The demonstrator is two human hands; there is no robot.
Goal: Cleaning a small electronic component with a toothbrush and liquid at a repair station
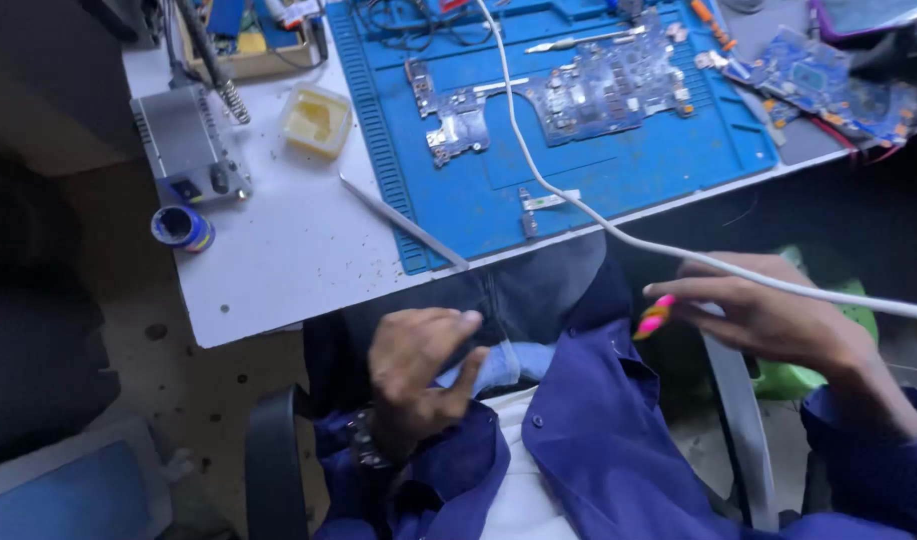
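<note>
Small pink-and-yellow tool pinched between thumb and fingers of right hand, right of centre in the frame, below the table edge. White cable crossing over that hand, running from top centre down to the right edge. Left hand at lower centre, fingers curled loosely, holding nothing, resting against dark trousers beside an open blue jacket. Further up, blue work mat on white table, carrying a grey circuit board and a smaller board piece. Thin metal tweezers lying across the mat's lower left edge. At upper left, yellow flux tub, grey soldering station, small blue-rimmed jar.
</note>
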